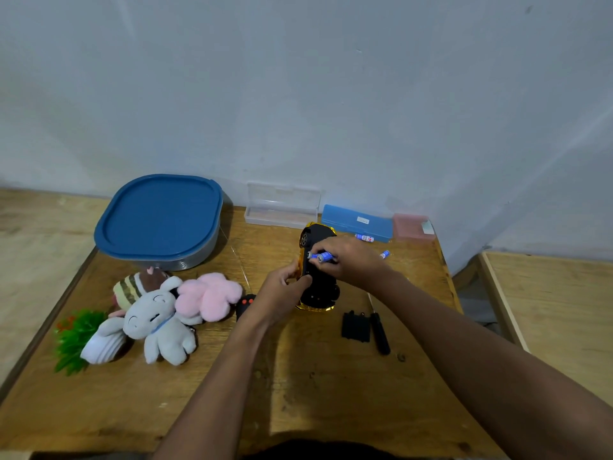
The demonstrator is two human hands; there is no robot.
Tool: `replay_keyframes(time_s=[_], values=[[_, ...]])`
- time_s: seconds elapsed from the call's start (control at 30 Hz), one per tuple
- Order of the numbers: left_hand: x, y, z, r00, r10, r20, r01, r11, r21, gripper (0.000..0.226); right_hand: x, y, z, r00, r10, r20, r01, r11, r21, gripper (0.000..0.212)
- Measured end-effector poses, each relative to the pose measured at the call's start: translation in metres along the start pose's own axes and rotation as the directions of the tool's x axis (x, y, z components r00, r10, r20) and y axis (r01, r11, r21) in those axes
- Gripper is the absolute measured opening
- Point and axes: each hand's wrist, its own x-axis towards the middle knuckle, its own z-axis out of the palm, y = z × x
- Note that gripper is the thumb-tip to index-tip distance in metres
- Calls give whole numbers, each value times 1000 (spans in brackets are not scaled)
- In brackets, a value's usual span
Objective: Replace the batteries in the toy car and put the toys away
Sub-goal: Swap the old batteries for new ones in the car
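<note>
Writing: we cannot read the print on the batteries (pixel 322 256) or the white label on the blue case (pixel 356 223).
Right hand (pixel 351 260): our fingers pinch two blue batteries over the toy car (pixel 318 260).
Left hand (pixel 282 290): curled around the car's left side, steadying it.
Toy car: upside down, mid-table toward the back edge.
Table (pixel 298 393): wooden, against a pale wall; stuffed toys (pixel 156 313) at its left edge.

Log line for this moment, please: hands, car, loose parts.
left hand: steadies toy car, underside up | right hand: holds blue batteries over car | battery cover, screwdriver: on table
</note>
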Motion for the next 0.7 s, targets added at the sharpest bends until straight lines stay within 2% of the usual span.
replay_keyframes(time_s=[0.2,0.47,0.7], values=[[-1,0,1,1000,-19,-5,19,999,-38,33,1,3,-6,997,-36,63,37,999,-25,23],[0,-5,2,1000,-4,23,4,1000,3,35,9,3,-7,975,-94,202,122,984,-131,7],[-1,-7,2,999,24,44,-27,998,58,34,9,3,-4,963,-122,239,159,977,-141,13]])
